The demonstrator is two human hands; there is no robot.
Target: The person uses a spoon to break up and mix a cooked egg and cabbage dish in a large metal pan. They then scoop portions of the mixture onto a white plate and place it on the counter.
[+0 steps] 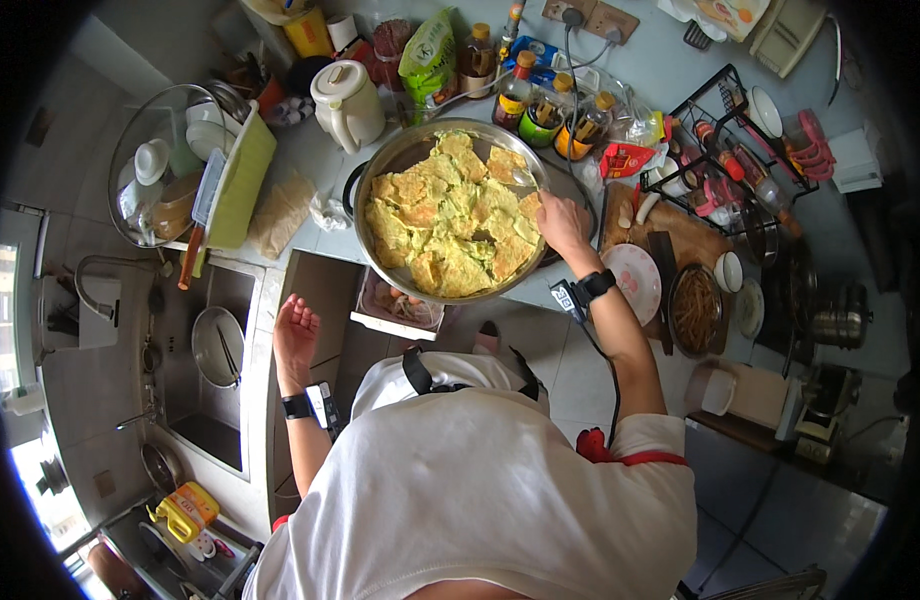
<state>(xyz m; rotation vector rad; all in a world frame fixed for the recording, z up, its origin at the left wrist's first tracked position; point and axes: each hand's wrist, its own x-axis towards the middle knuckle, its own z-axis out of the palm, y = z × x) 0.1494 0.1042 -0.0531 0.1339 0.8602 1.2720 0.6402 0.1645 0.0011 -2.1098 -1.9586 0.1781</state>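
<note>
A wide metal pan [365, 247] stands at the counter's edge, spread with torn pieces of yellow-green, browned egg pancake [460, 225]. My right hand [563, 223] is at the pan's right rim, closed round the handle end of a metal spoon [523, 178], whose bowl rests on the food at the upper right. The spoon's handle is mostly hidden by the fingers. My left hand [296, 334] hangs palm up at the lower left of the pan, away from it, with fingers slightly curled and nothing in it. Both wrists wear black straps with small devices.
Sauce bottles [512, 94] and a cream jug [347, 105] stand behind the pan. At right are a pink-patterned plate [631, 281], a bowl of brown strips [696, 311] and a wire rack [730, 142]. A green dish basket [254, 172] and the sink [212, 412] are left. An open drawer [396, 326] sits below.
</note>
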